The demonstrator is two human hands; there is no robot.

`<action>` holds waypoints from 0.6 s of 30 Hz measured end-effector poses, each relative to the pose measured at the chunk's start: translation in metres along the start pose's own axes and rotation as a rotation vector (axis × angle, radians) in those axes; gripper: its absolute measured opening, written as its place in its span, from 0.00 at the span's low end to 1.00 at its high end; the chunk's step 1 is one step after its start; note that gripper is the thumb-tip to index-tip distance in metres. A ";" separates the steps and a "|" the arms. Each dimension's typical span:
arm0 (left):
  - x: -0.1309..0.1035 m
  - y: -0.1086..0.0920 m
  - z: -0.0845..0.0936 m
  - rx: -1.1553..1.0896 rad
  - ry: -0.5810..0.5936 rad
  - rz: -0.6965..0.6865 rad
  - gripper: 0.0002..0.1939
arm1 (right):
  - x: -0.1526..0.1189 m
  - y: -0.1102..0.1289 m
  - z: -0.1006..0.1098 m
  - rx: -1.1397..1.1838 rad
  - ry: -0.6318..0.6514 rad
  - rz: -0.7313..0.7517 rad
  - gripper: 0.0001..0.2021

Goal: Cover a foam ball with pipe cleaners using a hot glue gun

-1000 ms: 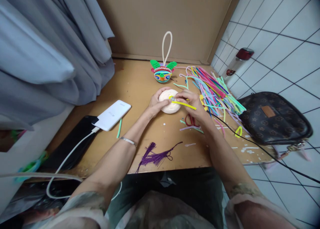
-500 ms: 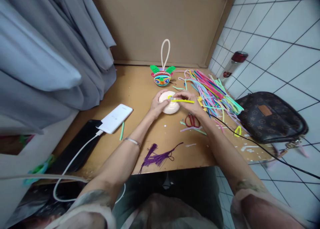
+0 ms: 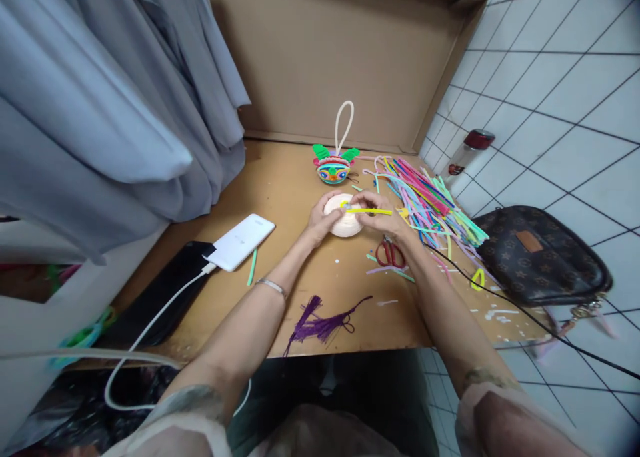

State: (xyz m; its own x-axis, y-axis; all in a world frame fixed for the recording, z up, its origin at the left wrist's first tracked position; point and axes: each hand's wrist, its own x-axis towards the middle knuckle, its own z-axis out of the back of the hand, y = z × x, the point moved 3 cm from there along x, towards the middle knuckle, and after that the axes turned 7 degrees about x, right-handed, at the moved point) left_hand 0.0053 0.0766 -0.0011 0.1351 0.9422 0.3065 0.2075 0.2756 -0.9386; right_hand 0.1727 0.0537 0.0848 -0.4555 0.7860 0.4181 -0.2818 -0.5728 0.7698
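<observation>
Over the middle of the table, my left hand [image 3: 323,217] grips the side of a round cream-white disc [image 3: 345,228], its thumb on the face. A small yellow and pale-blue shape lies at the disc's middle. With closed fingers my right hand [image 3: 381,212] holds a yellow pipe cleaner [image 3: 373,211], whose left end meets that shape while the rest points right. Just beyond the disc stands a colourful lion-head ornament [image 3: 333,169] with green ears and a white loop. Red-handled scissors [image 3: 390,253] lie below my right hand.
Many coloured pipe cleaners [image 3: 425,197] are heaped at the right, beside a brown patterned bag [image 3: 545,257] and a red-capped bottle [image 3: 470,154]. Purple tassels [image 3: 325,324] lie near the front edge. A white power bank [image 3: 243,242] with a cable is at the left. A black cord [image 3: 480,274] crosses the right side.
The whole view has shifted slightly, so things appear a little lower and mostly further right. Both hands keep their hold on the disc and the yellow pipe cleaner.
</observation>
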 end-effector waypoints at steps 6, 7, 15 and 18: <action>0.001 0.000 0.001 0.054 0.011 -0.028 0.40 | -0.002 0.000 -0.005 -0.156 -0.053 0.073 0.17; 0.001 0.000 0.001 0.062 0.012 -0.036 0.39 | -0.003 0.000 -0.005 -0.165 -0.066 0.084 0.16; 0.000 -0.003 -0.001 0.075 0.010 -0.030 0.39 | -0.011 0.001 -0.003 -0.127 -0.081 0.071 0.13; -0.001 -0.003 -0.001 0.109 0.015 -0.036 0.39 | -0.012 0.002 -0.002 -0.084 -0.098 0.056 0.12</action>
State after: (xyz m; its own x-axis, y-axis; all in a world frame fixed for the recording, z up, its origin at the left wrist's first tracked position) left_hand 0.0054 0.0751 0.0018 0.1443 0.9286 0.3418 0.1056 0.3290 -0.9384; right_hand 0.1758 0.0421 0.0801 -0.3885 0.7690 0.5076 -0.3302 -0.6305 0.7025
